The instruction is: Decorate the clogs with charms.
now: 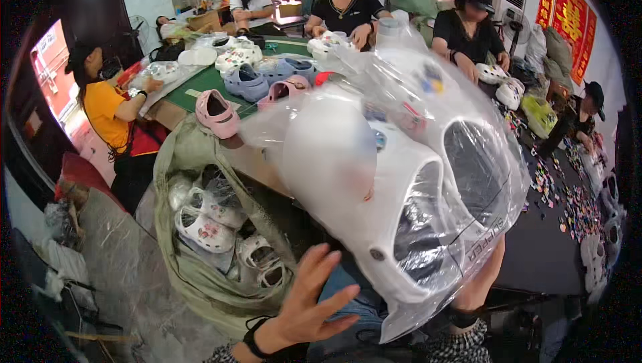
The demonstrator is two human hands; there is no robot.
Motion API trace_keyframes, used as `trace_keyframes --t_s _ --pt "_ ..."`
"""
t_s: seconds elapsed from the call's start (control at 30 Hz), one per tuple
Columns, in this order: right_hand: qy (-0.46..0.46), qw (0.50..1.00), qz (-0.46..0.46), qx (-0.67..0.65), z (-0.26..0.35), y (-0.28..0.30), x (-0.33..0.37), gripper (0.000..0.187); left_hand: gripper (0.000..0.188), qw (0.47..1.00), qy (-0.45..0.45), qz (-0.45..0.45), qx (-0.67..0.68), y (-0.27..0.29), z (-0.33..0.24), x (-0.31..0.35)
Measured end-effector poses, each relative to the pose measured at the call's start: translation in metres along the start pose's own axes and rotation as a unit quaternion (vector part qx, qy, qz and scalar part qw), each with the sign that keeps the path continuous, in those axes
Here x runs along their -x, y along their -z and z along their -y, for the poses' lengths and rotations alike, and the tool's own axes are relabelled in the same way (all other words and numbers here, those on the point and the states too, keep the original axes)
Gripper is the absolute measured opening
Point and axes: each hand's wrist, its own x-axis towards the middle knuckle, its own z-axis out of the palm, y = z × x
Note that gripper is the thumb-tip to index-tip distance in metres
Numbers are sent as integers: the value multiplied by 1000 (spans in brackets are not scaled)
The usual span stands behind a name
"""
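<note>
Plainly, left fingers (338,303) spread apart, while bagged white clogs (401,159) partly obscure the right hand (484,277), its fingers unreadable.

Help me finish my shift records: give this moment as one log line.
Right hand: holding clear plastic bag of white clogs | Left hand: open, empty | Nearby: olive-green fabric sack holding decorated white clogs
</note>
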Motion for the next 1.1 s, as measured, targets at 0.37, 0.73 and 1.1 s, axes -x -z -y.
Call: trace_keyframes --t_s 0.37,0.73,1.1 --pt "-89 983 -89 -132 -51 30 -26 52 52 991 54 93 85 -77 18 -22" --pt "24 991 -80 107 -30 40 -18 53 41 989 93 67 98 -68 49 -45" --pt "377 692 189 586 -22 16 14 35 22 983 167 -9 72 -57 -3 -11"
